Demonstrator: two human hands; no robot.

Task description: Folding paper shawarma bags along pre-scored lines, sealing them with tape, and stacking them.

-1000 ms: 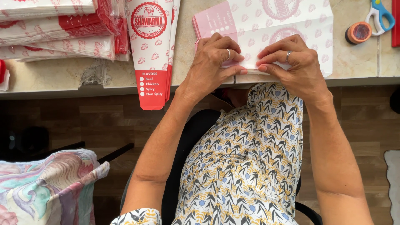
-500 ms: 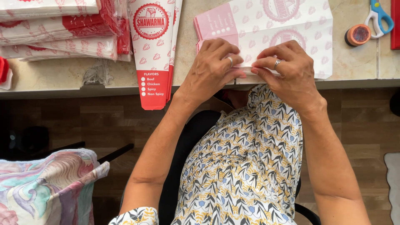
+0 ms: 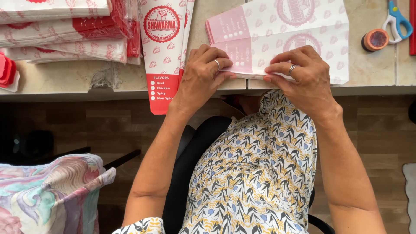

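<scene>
Hands are pressing flat on the pink-and-white printed paper sheet (image 3: 281,39) at the near edge of the table (image 3: 69,80): your left hand (image 3: 201,80) is holding down its left part, your right hand (image 3: 305,80) its folded lower edge, the fingertips close together but not touching. Left of your left hand, a finished red-and-white paper cone (image 3: 164,52) is overhanging the edge. Beyond your right hand, a tape roll (image 3: 375,40) and blue-handled scissors (image 3: 396,19) are lying.
</scene>
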